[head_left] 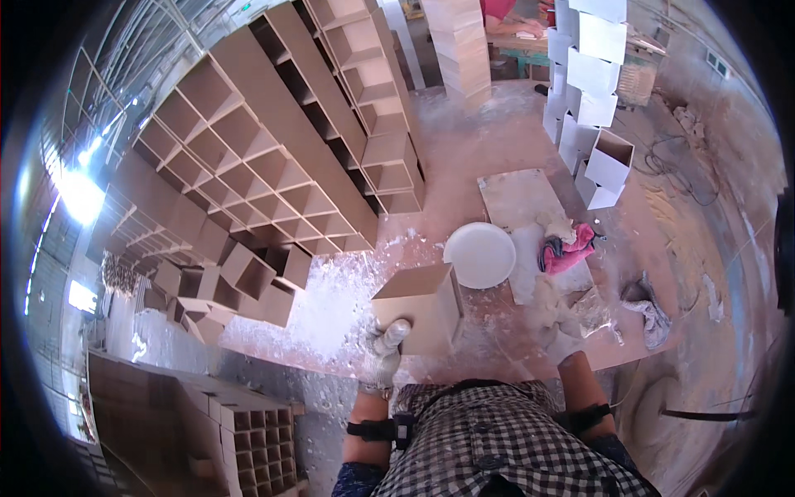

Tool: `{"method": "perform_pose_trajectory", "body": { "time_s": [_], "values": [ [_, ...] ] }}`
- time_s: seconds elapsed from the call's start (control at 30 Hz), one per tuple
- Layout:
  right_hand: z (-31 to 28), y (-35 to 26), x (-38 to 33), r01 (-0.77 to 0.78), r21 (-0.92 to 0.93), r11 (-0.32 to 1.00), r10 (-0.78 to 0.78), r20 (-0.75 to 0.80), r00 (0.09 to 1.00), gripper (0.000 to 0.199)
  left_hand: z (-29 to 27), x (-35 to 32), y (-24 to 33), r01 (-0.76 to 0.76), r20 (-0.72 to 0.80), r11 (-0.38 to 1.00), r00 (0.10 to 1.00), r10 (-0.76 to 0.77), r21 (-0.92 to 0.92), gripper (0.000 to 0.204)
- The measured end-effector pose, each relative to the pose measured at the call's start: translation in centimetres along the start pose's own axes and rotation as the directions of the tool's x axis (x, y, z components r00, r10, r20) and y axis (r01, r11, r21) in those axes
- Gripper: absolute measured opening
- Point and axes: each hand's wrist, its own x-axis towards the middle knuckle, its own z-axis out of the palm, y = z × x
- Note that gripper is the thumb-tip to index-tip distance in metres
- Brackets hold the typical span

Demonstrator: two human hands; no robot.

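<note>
My left hand [387, 340], in a pale glove, grips the near left side of an open brown box [422, 331] on the dusty table, its thumb and a finger showing on the outer face. The box stands tilted, its open end facing up and away from me. My right hand [565, 344], also in a pale glove, is over the table's near right part, apart from the box. It is blurred, and its fingers blend into a pale crumpled bag [584, 313] beside it. A round white plate [480, 255] lies just beyond the box.
Stacked brown boxes [248, 157] rise at the left, with loose ones [248, 273] before them. White boxes [592, 83] tower at the far right. A pink cloth [567, 248] rests on a board [522, 199]; a grey cloth [648, 311] lies right. Another person's hand [530, 29] shows far back.
</note>
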Motion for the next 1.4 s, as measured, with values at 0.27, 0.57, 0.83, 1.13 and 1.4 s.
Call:
{"method": "perform_pose_trajectory", "body": {
  "time_s": [0.27,0.57,0.83,1.13,1.4],
  "values": [
    [-0.4,-0.7,0.1,-0.052,-0.275,0.96,-0.064,-0.397,0.916,0.057,3.1,0.3,-0.6,0.116,0.129,0.776,0.96,-0.247,0.62,0.035],
    [0.3,-0.7,-0.9,-0.123,-0.341,0.932,-0.062,-0.486,0.872,0.053,-3.1,1.0,-6.3,-0.307,0.336,0.144,0.906,-0.258,0.941,0.031],
    [0.4,0.3,-1.8,-0.142,-0.357,0.923,-0.08,-0.54,0.838,0.051,-2.5,-1.1,-3.5,0.045,0.369,0.671,0.808,-0.46,0.74,0.047],
    [-1.3,1.1,-1.9,-0.241,-0.181,0.953,0.138,-0.449,0.883,0.05,0.3,-0.2,-4.1,-0.355,0.316,0.056,0.739,-0.595,0.933,0.055],
    [1.2,1.1,2.3,-0.273,-0.687,0.673,-0.014,-0.381,0.925,0.045,3.5,-1.1,-5.2,-0.545,0.45,-0.276,0.825,-0.341,0.792,0.012]
  ]
}}
